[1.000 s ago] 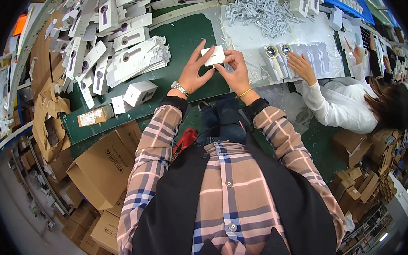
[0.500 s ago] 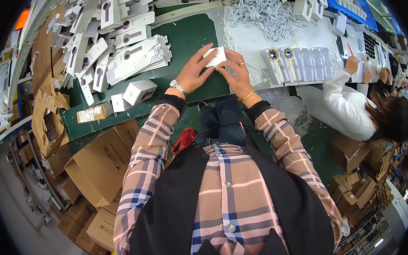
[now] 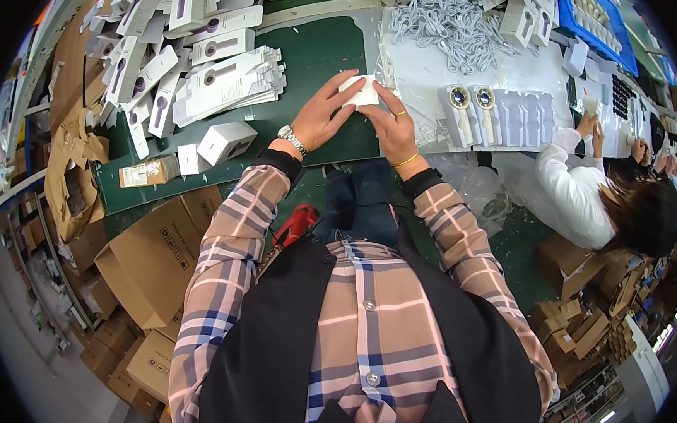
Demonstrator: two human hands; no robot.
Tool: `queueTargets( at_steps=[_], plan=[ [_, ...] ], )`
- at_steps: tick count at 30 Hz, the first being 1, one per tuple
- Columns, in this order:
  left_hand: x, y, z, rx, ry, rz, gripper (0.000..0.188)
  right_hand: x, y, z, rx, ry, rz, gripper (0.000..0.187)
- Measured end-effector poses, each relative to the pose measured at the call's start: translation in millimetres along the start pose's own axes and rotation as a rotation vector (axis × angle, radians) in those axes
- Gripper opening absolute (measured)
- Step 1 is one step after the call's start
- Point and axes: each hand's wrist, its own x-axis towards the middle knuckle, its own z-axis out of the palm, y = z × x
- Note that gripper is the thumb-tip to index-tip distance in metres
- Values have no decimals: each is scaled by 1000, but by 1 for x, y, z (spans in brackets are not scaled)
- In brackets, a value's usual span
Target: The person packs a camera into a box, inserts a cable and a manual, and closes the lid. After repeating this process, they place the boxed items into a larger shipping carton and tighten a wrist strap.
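Observation:
Between my two hands, over the green-topped table [image 3: 317, 51], is a white carton [image 3: 366, 95], seen mostly as a small pale square face. My left hand [image 3: 321, 116] grips its left side, with the fingers over the top edge and the thumb at the near corner. On the other side my right hand [image 3: 395, 128] pinches it with thumb and fingertips. How far the carton extends below the square is hidden. Left of my hands lies a stack of flat white cartons [image 3: 230, 85], and nearer me stands a formed white box [image 3: 228, 141].
Many white boxes [image 3: 187, 1] are heaped at the far left. White cables [image 3: 451, 24] lie in a pile at the far right, beyond a plastic tray [image 3: 515, 118] with two round-headed devices. A co-worker in a white top [image 3: 580, 191] sits at the right. Brown cardboard cartons [image 3: 149, 258] stand lower left.
Both hands keep their hold on the white carton, with small finger shifts and a slight turn of it. The whole view has shifted a little. The co-worker's hands have moved.

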Motion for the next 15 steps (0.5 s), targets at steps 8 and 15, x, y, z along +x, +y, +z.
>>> queueTargets(
  at_steps=[8,15],
  plan=[
    [2,1,7,-60,-17,-6,51,0,7,-1,-61,15,21,17],
    [-2,-9,20,-50,64,36,53,12,-4,3,18,-9,92,31]
  ],
)
